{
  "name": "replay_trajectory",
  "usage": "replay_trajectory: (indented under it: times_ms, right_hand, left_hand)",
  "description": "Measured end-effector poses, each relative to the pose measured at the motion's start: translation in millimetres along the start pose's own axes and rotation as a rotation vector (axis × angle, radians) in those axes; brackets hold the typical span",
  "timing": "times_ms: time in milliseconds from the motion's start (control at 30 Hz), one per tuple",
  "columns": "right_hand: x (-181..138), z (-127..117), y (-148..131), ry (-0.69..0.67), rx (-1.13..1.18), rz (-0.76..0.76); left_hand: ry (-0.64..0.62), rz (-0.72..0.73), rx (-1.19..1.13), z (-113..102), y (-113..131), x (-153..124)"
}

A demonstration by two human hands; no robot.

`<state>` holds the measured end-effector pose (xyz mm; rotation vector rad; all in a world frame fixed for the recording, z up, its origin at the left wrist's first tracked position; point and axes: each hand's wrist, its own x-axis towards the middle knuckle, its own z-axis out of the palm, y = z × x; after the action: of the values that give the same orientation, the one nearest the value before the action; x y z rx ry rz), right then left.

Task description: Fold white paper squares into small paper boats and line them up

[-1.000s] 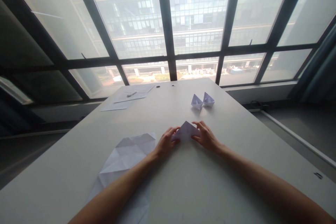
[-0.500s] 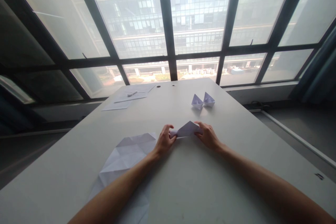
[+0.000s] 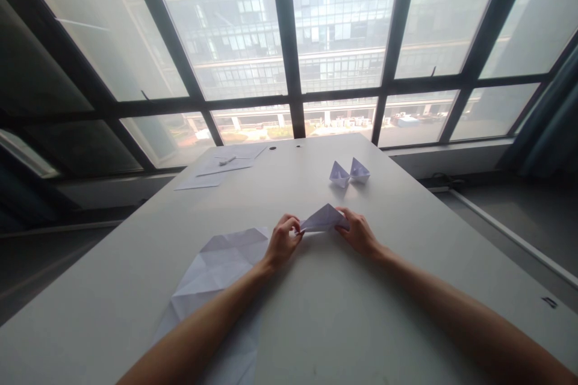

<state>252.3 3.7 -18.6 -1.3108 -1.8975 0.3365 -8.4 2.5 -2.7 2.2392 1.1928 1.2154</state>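
Note:
A small folded white paper triangle (image 3: 321, 220) is held just above the white table (image 3: 343, 313) near its middle. My left hand (image 3: 282, 243) pinches the triangle's left corner with curled fingers. My right hand (image 3: 359, 232) grips its right corner, fingers closed on the edge. The paper's peak points away from me, and its flaps look slightly spread.
A large creased, unfolded paper sheet (image 3: 217, 267) lies left of my left forearm. Two finished paper boats (image 3: 348, 173) stand farther back on the right. Flat sheets with a pen (image 3: 226, 163) lie at the far left corner. Big windows rise behind the table.
The folded triangle has been lifted off the table and pulled at both corners, and its lower edge has risen. My left hand's fingers have curled tighter around the left corner.

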Motion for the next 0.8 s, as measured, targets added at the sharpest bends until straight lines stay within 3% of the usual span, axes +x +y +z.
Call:
replay_trajectory:
  times_ms: [333,633,800]
  right_hand:
    - [-1.2,0.0,-1.0,-0.029,0.043,0.036]
    - [-1.1,-0.8,-2.3,-0.039,0.043,0.036]
    - [-0.9,-0.8,-2.1,-0.043,0.047,0.042]
  left_hand:
    - [-0.034,0.021,0.054,-0.2,1.8,-1.8]
    - [-0.114,-0.125,0.010,3.9,-0.9,-3.7]
    - [-0.132,-0.085,0.011,2.8,1.1,-2.9]
